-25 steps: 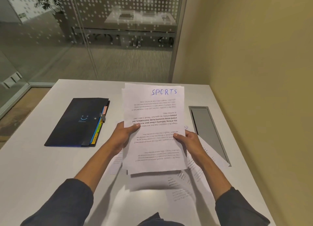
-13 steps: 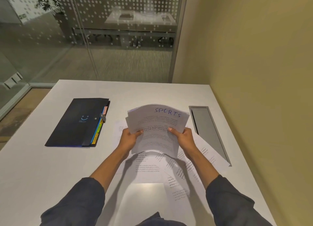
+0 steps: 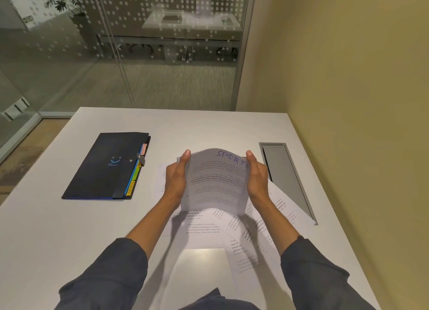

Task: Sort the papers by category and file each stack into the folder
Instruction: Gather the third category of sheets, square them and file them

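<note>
hands [image 3: 216, 179] now flanking stack [image 3: 216, 182] (upright)

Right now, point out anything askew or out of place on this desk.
The loose white printed sheets lie fanned at crossed angles, one corner overlapping the grey recessed cable hatch. The bowed white stack headed SPORTS is held between both hands. The closed dark tabbed folder lies flat.
</note>
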`<act>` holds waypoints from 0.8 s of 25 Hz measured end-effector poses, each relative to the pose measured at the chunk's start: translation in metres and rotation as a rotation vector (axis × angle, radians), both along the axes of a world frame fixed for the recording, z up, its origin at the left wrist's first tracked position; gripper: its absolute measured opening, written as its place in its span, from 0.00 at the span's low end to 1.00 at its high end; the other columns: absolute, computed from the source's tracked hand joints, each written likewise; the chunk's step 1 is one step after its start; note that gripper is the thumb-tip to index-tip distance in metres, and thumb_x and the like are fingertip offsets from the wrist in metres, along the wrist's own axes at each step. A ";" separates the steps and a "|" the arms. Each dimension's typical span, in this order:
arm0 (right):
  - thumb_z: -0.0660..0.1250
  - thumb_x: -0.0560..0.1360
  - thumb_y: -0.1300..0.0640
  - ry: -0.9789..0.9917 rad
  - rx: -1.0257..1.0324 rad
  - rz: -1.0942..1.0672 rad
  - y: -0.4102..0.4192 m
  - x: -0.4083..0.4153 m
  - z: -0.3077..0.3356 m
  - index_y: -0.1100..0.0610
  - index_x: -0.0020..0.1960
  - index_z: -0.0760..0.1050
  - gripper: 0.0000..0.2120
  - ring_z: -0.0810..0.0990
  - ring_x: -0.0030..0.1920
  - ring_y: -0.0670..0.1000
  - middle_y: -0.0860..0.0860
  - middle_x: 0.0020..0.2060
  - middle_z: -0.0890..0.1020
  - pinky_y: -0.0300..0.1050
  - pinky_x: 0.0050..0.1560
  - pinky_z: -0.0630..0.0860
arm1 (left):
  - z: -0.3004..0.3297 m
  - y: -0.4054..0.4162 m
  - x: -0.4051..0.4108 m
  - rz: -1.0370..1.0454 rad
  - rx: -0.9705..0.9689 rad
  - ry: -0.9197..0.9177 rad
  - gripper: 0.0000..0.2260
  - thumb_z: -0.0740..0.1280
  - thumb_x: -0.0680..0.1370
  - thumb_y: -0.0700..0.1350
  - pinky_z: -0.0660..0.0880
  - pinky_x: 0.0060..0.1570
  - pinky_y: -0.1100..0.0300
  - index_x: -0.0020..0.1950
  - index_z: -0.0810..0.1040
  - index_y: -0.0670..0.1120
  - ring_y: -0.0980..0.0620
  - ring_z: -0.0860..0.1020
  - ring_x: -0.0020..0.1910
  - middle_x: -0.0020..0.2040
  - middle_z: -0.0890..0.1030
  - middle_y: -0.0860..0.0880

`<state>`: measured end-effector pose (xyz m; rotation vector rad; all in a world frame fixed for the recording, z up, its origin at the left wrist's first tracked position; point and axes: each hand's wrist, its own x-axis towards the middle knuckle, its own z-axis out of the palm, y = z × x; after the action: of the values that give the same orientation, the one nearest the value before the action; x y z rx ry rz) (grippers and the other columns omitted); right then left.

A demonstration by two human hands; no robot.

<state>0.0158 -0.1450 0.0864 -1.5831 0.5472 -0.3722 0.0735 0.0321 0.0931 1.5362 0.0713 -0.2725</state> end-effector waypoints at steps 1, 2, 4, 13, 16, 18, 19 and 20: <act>0.55 0.82 0.42 0.007 0.006 -0.016 0.000 0.001 0.002 0.64 0.39 0.74 0.27 0.76 0.31 0.46 0.51 0.31 0.78 0.39 0.36 0.71 | 0.001 -0.001 0.001 0.006 0.019 -0.005 0.22 0.57 0.79 0.61 0.71 0.35 0.63 0.40 0.78 0.44 0.55 0.76 0.32 0.32 0.77 0.50; 0.55 0.83 0.43 0.017 0.010 -0.024 0.001 0.001 0.003 0.62 0.39 0.74 0.25 0.76 0.31 0.46 0.50 0.31 0.78 0.38 0.36 0.70 | 0.001 -0.002 0.002 0.005 0.031 -0.009 0.22 0.57 0.79 0.61 0.71 0.36 0.61 0.40 0.78 0.45 0.54 0.76 0.33 0.33 0.77 0.50; 0.54 0.82 0.42 0.019 0.001 0.010 0.001 -0.002 0.005 0.59 0.40 0.76 0.25 0.77 0.31 0.45 0.48 0.31 0.78 0.35 0.34 0.72 | -0.001 0.000 0.002 -0.030 0.010 -0.029 0.21 0.60 0.77 0.63 0.73 0.38 0.60 0.41 0.78 0.46 0.53 0.77 0.34 0.35 0.78 0.49; 0.75 0.73 0.55 -0.051 -0.001 0.073 -0.005 -0.013 -0.009 0.54 0.52 0.83 0.09 0.86 0.44 0.48 0.50 0.44 0.86 0.42 0.42 0.80 | -0.016 0.006 -0.002 -0.039 -0.009 -0.094 0.03 0.72 0.74 0.45 0.78 0.39 0.63 0.46 0.81 0.53 0.58 0.83 0.39 0.39 0.85 0.55; 0.77 0.70 0.57 -0.087 0.027 0.113 -0.010 -0.016 -0.008 0.55 0.51 0.83 0.11 0.86 0.43 0.47 0.50 0.43 0.87 0.38 0.41 0.80 | -0.015 0.009 -0.003 -0.080 -0.007 -0.082 0.07 0.75 0.72 0.45 0.79 0.40 0.61 0.48 0.82 0.53 0.57 0.83 0.41 0.42 0.85 0.54; 0.78 0.69 0.57 -0.084 0.016 0.114 -0.011 -0.018 -0.008 0.57 0.52 0.83 0.12 0.86 0.43 0.48 0.50 0.43 0.87 0.39 0.41 0.81 | -0.017 0.010 -0.004 -0.112 0.001 -0.079 0.08 0.75 0.71 0.44 0.79 0.42 0.60 0.48 0.82 0.53 0.59 0.83 0.41 0.43 0.85 0.54; 0.78 0.70 0.58 -0.089 0.005 0.114 -0.012 -0.018 -0.008 0.58 0.51 0.83 0.11 0.86 0.43 0.48 0.50 0.42 0.87 0.39 0.41 0.80 | -0.016 0.009 -0.004 -0.117 0.005 -0.083 0.08 0.75 0.72 0.44 0.79 0.42 0.60 0.48 0.82 0.53 0.59 0.83 0.41 0.42 0.85 0.55; 0.77 0.70 0.58 -0.100 -0.006 0.115 -0.013 -0.017 -0.008 0.59 0.51 0.84 0.10 0.86 0.43 0.48 0.51 0.42 0.87 0.38 0.40 0.79 | -0.015 0.009 -0.003 -0.115 0.008 -0.085 0.07 0.74 0.72 0.44 0.79 0.43 0.59 0.47 0.82 0.54 0.60 0.83 0.40 0.42 0.85 0.55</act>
<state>-0.0017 -0.1579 0.0784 -1.5846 0.3764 -0.3640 0.0702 0.0406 0.0780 1.5609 -0.0828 -0.2982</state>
